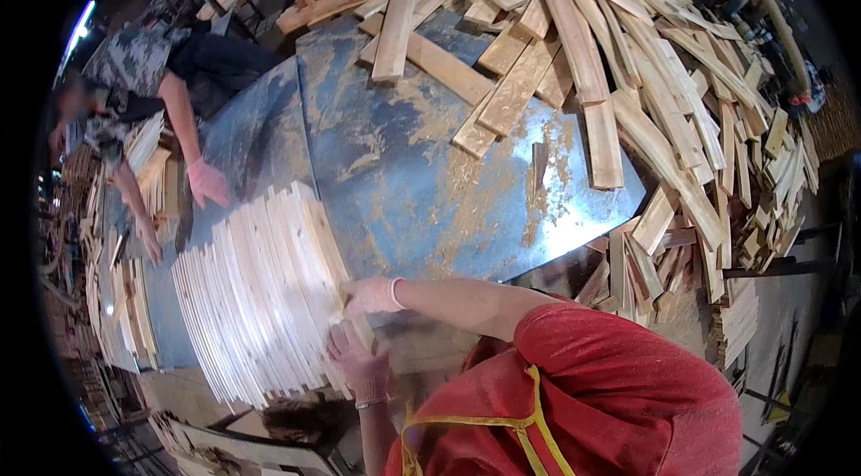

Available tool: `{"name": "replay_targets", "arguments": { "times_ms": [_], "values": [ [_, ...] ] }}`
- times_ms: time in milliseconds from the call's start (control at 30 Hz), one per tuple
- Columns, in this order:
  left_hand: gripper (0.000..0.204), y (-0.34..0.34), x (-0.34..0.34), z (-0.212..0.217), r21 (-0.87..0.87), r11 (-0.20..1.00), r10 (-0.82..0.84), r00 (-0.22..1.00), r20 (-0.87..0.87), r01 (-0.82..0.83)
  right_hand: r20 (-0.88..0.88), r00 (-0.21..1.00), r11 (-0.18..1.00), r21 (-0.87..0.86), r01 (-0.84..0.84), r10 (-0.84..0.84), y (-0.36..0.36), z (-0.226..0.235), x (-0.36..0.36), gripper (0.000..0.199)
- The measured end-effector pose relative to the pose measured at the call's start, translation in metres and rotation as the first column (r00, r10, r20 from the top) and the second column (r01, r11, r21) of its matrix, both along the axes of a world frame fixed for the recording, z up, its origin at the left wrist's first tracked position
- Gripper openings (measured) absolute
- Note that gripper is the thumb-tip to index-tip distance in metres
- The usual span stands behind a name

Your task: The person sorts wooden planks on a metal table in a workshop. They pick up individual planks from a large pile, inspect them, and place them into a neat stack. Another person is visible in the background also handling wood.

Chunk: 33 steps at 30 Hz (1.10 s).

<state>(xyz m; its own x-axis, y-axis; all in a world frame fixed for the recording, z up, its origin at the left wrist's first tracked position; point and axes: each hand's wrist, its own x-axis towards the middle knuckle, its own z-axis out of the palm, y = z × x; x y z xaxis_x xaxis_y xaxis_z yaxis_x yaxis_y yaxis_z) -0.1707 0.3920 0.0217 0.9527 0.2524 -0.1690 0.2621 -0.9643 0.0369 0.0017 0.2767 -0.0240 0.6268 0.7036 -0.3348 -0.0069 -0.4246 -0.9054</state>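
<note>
A row of narrow pale wooden boards (260,283) stands packed side by side on the metal table, left of me. My left hand (361,367), in a pinkish glove, lies against the near right side of the row with its fingers stretched out. Farther along that same side, my right hand (372,295), also gloved, touches the outermost board (325,238). Its fingers point toward the row and look extended, though the tips are partly hidden. Neither hand is wrapped round a board.
The metal table (359,180) is dusted with sawdust. Loose boards (574,37) lie heaped at its far and right sides, spilling off the right edge. Across the table, a co-worker (148,73) reaches with a gloved hand (208,182) toward the row. More boards (134,306) lie at far left.
</note>
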Motion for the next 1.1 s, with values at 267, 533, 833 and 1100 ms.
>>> {"name": "replay_targets", "arguments": {
  "times_ms": [267, 533, 833, 1100],
  "values": [
    [0.087, -0.010, 0.021, -0.007, -0.050, 0.994, 0.092, 0.996, -0.016, -0.093, 0.782, 0.622, 0.827, -0.378, 0.417, 0.043, -0.351, 0.022, 0.087, 0.054],
    [0.079, -0.129, 0.145, -0.017, -0.249, 0.911, -0.303, 0.944, 0.135, 0.328, -0.301, 0.919, 0.486, -0.782, -0.391, 0.254, -0.529, 0.044, 0.067, 0.051],
    [0.082, -0.317, 0.229, 0.006, -0.307, 0.755, -0.566, 0.812, 0.140, 0.579, 0.676, 0.510, 0.247, -0.453, 0.857, -0.532, -0.535, 0.069, 0.256, 0.096],
    [0.064, -0.290, 0.218, -0.024, -0.332, -0.582, -0.489, 0.645, -0.587, -0.742, 0.507, 0.542, 0.427, -0.333, 0.841, -0.670, -0.533, 0.069, 0.109, 0.090]
  ]
}}
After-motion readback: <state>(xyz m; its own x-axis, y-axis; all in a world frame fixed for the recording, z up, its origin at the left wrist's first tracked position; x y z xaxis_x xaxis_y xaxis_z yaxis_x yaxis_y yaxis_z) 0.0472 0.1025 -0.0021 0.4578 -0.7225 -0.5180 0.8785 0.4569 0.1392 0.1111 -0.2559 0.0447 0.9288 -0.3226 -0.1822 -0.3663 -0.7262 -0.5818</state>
